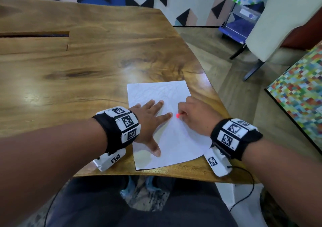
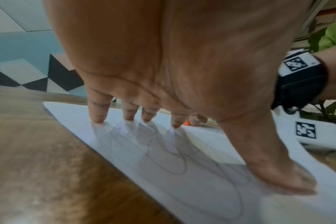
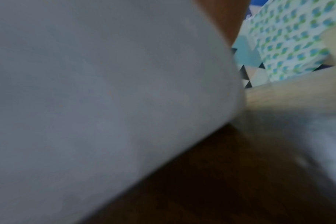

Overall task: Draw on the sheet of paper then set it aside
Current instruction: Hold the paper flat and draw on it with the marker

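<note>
A white sheet of paper [image 1: 167,136] with faint pencil lines lies on the wooden table [image 1: 69,69], near its front right corner. My left hand [image 1: 151,120] lies flat on the sheet with fingers spread, pressing it down; in the left wrist view the fingertips [image 2: 98,119] and thumb touch the paper [image 2: 163,159]. My right hand [image 1: 193,115] rests on the sheet's right side, fingers curled round a pencil whose red end [image 1: 178,115] shows by the left forefinger. The right wrist view is blurred, filled by the grey-white paper [image 3: 105,106].
The table's right edge [image 1: 217,94] runs close beside the sheet, with floor beyond it. A pale chair [image 1: 271,26] and a blue shelf [image 1: 237,26] stand to the back right. A multicoloured panel [image 1: 299,94] sits at the right. A slot [image 1: 34,34] cuts the tabletop far left.
</note>
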